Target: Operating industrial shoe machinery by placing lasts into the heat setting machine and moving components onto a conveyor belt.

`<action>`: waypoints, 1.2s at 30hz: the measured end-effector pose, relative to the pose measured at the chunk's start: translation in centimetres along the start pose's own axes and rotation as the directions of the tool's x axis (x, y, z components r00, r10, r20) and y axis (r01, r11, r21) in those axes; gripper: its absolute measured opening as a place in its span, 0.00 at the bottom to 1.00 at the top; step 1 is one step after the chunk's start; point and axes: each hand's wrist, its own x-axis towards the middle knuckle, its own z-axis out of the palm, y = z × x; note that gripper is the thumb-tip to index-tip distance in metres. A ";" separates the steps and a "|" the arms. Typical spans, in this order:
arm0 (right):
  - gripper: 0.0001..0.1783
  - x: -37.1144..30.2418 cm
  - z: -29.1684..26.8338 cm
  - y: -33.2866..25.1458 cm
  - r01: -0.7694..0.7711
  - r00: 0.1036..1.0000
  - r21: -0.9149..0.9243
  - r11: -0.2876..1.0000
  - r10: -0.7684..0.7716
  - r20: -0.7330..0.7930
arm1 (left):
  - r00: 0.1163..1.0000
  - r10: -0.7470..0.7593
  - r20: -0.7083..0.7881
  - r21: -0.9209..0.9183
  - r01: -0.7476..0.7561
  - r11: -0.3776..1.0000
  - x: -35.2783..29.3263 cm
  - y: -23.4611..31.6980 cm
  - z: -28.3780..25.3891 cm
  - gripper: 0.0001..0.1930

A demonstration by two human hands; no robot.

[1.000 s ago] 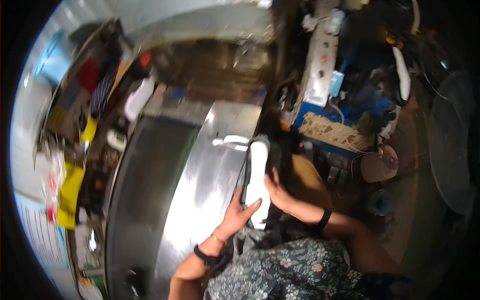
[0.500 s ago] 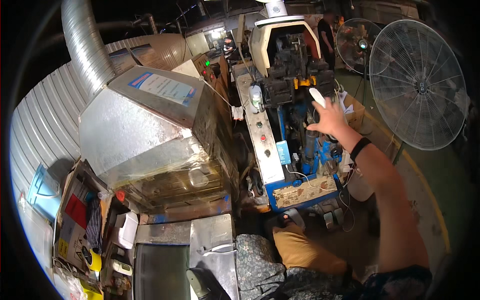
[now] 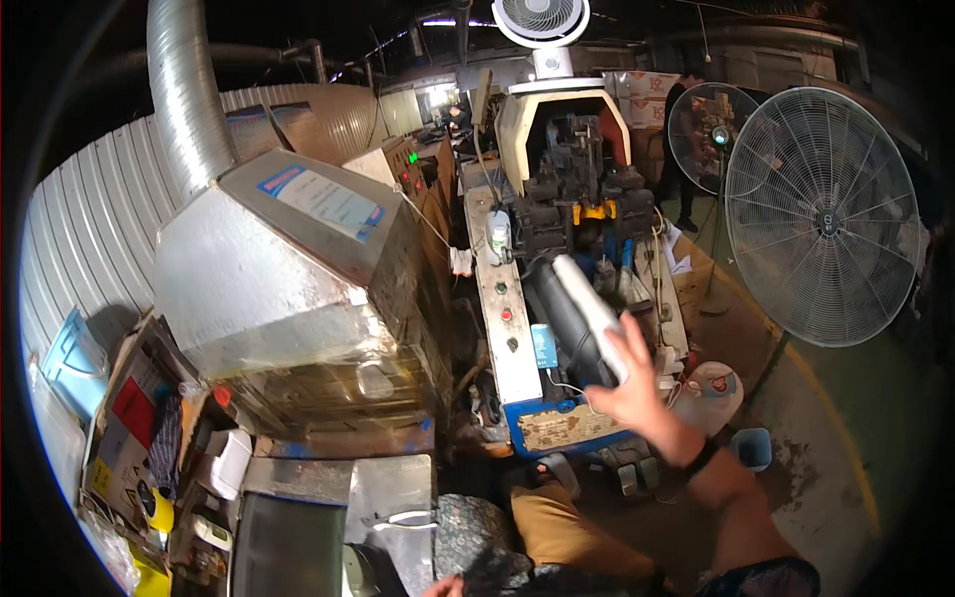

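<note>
My right hand [image 3: 637, 393], with a dark band at the wrist, is at the near end of a long black piece [image 3: 567, 313]. A white strip [image 3: 585, 294] runs along that piece, and motion blurs both. The thumb and fingers span the end, seemingly gripping it; its exact kind is unclear. It slants up and away in front of a dark machine [image 3: 592, 169] with yellow parts. Of my left hand [image 3: 445, 587], only a small part shows at the lower edge, its fingers mostly hidden. Nearest it, a light-handled tool [image 3: 406, 519] lies on a metal plate [image 3: 393, 488].
A control strip [image 3: 502, 289] with buttons and a spray bottle [image 3: 498, 234] borders the machine. Left stands a metal hood [image 3: 259, 259] with a duct. Fans [image 3: 826, 214] and a bucket [image 3: 751, 450] are at right. Pedals [image 3: 637, 476] are on the floor. People [image 3: 676, 149] stand farther back.
My right hand has come down and nearer from the machine, with the white strip and black piece now slanting from it. Part of my left hand has appeared below. The view has tilted up slightly.
</note>
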 end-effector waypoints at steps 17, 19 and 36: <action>0.35 -16.8 9.8 -10.8 -0.990 -0.087 -0.064 0.124 -0.192 0.977 | 0.955 0.018 0.297 0.369 -0.132 0.920 1.3 0.8 -2.5 0.33; 0.33 -23.2 7.3 -6.9 -0.845 0.159 0.250 0.473 -0.224 0.962 | 0.922 0.125 0.366 0.336 -0.256 0.906 0.2 -1.0 -3.3 0.37; 0.30 -13.5 39.4 -7.3 -0.420 0.796 0.216 0.881 0.244 0.554 | 0.780 0.316 -0.540 0.630 0.127 0.766 4.1 -8.8 -14.8 0.37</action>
